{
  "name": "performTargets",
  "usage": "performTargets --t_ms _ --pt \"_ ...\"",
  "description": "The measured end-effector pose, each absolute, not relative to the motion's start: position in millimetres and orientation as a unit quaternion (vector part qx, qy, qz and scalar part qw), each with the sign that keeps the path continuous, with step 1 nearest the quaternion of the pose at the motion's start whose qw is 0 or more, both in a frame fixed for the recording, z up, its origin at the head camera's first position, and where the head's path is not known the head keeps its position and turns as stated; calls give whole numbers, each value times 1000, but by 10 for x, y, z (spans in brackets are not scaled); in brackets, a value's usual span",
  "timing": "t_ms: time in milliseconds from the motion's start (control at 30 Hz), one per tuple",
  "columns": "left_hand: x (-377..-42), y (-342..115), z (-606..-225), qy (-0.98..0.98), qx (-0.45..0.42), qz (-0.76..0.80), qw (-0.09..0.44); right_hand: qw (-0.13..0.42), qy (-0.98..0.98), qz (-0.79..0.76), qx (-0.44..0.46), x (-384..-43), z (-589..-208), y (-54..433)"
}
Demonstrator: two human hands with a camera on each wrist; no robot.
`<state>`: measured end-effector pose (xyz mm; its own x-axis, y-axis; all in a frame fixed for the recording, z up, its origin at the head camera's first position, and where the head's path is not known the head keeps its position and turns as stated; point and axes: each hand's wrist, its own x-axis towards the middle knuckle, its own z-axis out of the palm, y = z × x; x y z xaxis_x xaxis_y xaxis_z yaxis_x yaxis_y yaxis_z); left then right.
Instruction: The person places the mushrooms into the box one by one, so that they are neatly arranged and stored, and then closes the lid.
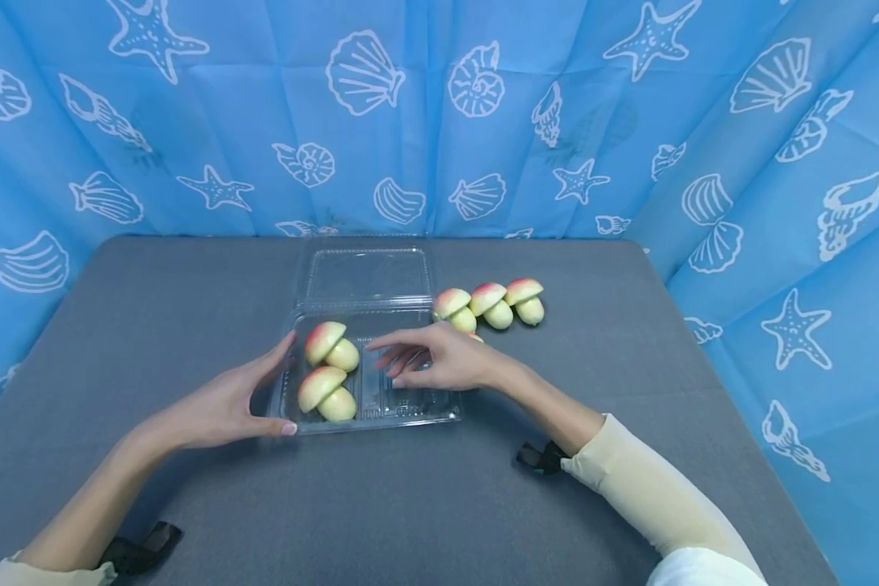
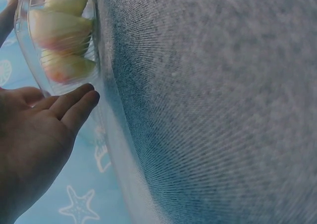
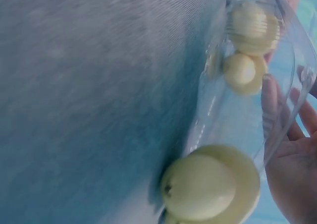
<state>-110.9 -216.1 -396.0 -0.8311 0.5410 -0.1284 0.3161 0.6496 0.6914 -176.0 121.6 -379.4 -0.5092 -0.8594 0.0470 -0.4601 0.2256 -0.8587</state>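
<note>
A clear plastic clamshell box [image 1: 372, 399] lies on the table with its lid [image 1: 369, 273] folded back. Two toy mushrooms with red-tinged yellow caps, a rear one [image 1: 325, 343] and a front one [image 1: 325, 393], sit in its left part. At the box's left end is my left hand [image 1: 227, 403], thumb and straight fingers spread about that end. My right hand [image 1: 439, 358] hovers over the box's right part, fingers loosely bent and nothing held. Beyond it stand three more mushrooms [image 1: 489, 305] in a row; another is mostly hidden behind the hand. The right wrist view shows a mushroom [image 3: 208, 184] beside the box.
The grey table [image 1: 601, 374] reaches back to a blue curtain [image 1: 425, 122] printed with shells and starfish. Black straps [image 1: 142, 549] hang at both wrists.
</note>
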Motion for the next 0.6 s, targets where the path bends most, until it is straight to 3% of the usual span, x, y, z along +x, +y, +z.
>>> performTargets --t_ms 600 --pt "-1101 -2177 -3951 892 240 347 164 179 721 -537 -401 -1783 -3779 1627"
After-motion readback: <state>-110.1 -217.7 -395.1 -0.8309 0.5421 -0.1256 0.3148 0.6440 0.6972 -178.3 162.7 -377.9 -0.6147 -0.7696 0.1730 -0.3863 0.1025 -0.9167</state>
